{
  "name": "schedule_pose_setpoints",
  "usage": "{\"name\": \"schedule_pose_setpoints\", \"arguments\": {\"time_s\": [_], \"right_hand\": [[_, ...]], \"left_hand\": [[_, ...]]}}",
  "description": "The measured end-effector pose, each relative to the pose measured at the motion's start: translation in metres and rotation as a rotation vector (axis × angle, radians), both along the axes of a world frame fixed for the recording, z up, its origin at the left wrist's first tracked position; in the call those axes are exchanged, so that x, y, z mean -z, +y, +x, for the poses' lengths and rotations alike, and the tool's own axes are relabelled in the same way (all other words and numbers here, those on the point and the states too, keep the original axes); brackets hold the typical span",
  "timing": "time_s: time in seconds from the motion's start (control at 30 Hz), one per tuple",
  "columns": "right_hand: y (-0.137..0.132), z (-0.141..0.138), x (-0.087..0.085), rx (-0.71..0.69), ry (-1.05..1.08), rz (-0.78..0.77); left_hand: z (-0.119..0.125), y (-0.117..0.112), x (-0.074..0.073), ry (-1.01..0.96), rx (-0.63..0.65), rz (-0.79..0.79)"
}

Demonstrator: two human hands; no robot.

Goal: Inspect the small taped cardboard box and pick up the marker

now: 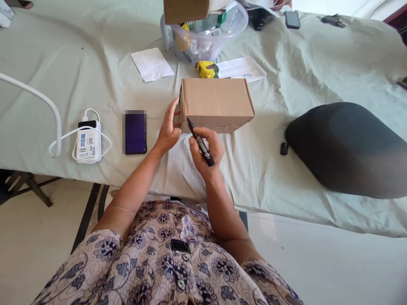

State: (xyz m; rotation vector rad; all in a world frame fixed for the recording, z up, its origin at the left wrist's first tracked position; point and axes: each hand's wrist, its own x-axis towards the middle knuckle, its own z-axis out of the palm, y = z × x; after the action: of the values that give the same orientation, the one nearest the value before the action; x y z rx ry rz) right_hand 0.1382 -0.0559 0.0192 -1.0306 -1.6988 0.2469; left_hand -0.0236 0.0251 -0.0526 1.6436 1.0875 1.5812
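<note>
A closed brown cardboard box lies on the pale green cloth of the table. My left hand rests against the box's left end, fingers spread along its side. My right hand is closed round a black marker, its tip pointing up and left at the box's near lower edge.
Left of the box lie a dark phone and a white power bank with a white cable. Behind it are a yellow tape measure, papers and a clear plastic tub. A dark rounded cushion lies at the right.
</note>
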Motion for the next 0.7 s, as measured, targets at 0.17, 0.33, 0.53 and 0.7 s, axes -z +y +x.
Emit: {"name": "schedule_pose_setpoints", "arguments": {"time_s": [0.17,0.33,0.53,0.7], "right_hand": [[0.014,-0.010,0.012,0.014,-0.026,0.092],[0.013,-0.009,0.021,0.144,-0.009,0.127],[0.014,-0.017,0.027,0.068,0.004,0.011],[0.017,-0.020,0.022,-0.031,0.076,-0.014]], "left_hand": [[-0.008,-0.005,-0.012,-0.122,-0.162,-0.197],[-0.008,-0.007,-0.019,-0.187,-0.298,-0.281],[-0.009,-0.008,-0.024,-0.283,-0.323,-0.301],[-0.009,-0.012,-0.033,-0.336,-0.380,-0.362]]}}
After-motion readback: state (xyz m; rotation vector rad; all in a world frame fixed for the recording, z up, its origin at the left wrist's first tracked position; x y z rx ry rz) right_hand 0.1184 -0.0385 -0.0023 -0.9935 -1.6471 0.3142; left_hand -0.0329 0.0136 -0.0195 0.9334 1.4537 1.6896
